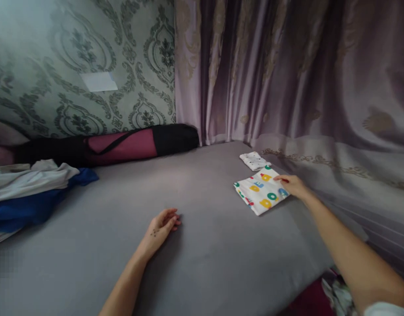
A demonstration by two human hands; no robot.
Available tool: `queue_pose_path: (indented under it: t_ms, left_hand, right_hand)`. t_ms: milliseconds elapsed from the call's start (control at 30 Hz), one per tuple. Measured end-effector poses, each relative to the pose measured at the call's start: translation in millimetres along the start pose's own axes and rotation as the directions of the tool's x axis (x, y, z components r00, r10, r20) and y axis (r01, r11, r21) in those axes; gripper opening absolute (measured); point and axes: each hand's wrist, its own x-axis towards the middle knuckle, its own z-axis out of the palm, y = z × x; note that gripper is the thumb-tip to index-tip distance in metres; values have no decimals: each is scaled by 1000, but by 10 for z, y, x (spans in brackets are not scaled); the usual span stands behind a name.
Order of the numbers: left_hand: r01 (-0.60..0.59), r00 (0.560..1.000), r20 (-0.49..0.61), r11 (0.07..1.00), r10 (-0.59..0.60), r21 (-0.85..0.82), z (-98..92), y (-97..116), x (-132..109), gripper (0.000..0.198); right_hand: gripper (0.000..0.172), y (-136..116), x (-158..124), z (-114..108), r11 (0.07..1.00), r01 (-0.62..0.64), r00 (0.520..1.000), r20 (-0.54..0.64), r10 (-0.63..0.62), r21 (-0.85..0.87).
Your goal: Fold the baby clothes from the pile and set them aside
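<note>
A folded white cloth with colourful printed letters lies flat on the grey bed sheet, right of the middle. My right hand is at its right edge, fingers closed over the cloth there; the underside of the grip is hidden. Just behind it, a smaller folded white cloth with small dark marks rests close to the curtain. My left hand is over the middle of the bed, its fingers loosely curled and apart, with nothing in them.
A grey-sheeted bed fills the foreground. Crumpled white and blue clothes lie at the left. A long black and maroon bag runs along the patterned wall. Purple curtains hang behind the bed's right edge, with dark red fabric below.
</note>
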Motion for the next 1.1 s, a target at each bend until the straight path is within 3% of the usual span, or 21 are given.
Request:
queue_pose_path:
  t_ms: [233, 633, 767, 967, 1100]
  left_hand:
    - [15, 999, 30, 1000, -15, 10, -23, -57, 27, 60]
    - [25, 999, 36, 1000, -25, 15, -18, 11, -19, 58]
    - [25, 999, 37, 1000, -25, 6, -21, 32, -23, 57]
    - [24, 999, 47, 1000, -23, -10, -21, 32, -15, 58]
    - [25, 999, 47, 1000, -25, -9, -25, 9, -6, 59]
  right_hand:
    - [40, 341, 183, -174, 972, -173, 963, -234, 133, -158]
    - [45, 253, 228, -152, 933, -286, 931, -295, 216, -219]
    - [44, 246, 200, -116, 927, -257, 933, -318, 166, -271]
    - [42, 238, 102, -27, 909, -151, 920, -392, -15, -389]
    - [49, 261, 69, 19, 892, -150, 928, -372, -21, -426]
